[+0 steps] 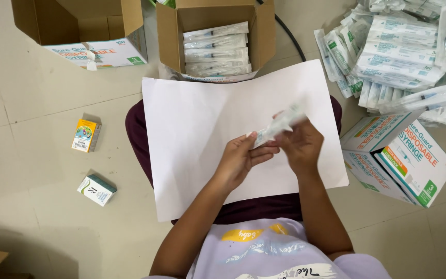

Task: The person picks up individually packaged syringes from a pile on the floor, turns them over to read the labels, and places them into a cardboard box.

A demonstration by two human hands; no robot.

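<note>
Both hands [272,150], syringe packet [280,124] slanting up-right

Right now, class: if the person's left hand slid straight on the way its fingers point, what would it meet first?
The left hand points up and to the right, and its fingers already touch the wrapped syringe held with the right hand. Past that it would probably reach the pile of packets, though depth is unclear.

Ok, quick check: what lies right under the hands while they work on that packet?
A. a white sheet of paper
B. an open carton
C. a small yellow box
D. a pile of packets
A: both the left hand and the right hand hold the packet over the white sheet spread on the lap; the open carton sits beyond the sheet's far edge.
</note>
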